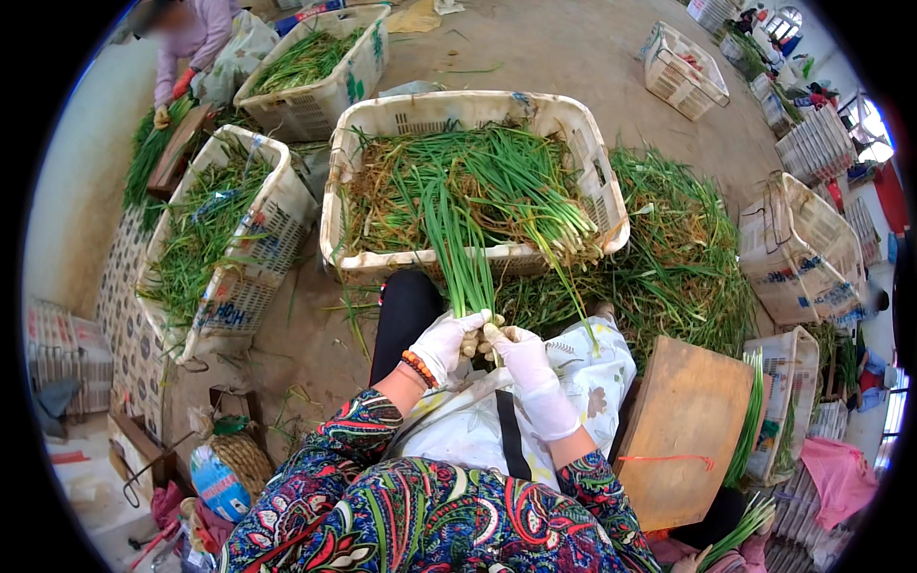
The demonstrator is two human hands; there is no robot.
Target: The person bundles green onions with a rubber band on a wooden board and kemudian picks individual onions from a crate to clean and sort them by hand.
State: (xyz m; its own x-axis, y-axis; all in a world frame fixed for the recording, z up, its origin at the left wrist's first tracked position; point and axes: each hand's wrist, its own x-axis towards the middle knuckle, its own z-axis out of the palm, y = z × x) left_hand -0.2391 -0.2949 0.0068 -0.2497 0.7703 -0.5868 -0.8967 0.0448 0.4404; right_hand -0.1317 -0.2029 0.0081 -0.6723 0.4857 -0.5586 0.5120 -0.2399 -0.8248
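Observation:
A bunch of chives (463,272), long green leaves with pale stem ends, runs from my hands up over the near rim of a white plastic crate (478,256). My left hand (447,344), in a thin white glove with a beaded bracelet at the wrist, is closed round the stems. Close beside it my right hand (527,363), gloved too, pinches at the lower stem ends; its fingertips partly hide what they grip. More loose chives (516,172), mixed with brown dry leaves, fill the crate. A patterned white apron (573,372) covers my lap below both hands.
Cut leaves (669,248) lie heaped right of the crate. A wooden board (683,430) stands at my right, with a red string (669,458) across it. Other filled crates (215,239) stand left. A co-worker (191,48) handles greens far left; another's hand (707,559) shows lower right.

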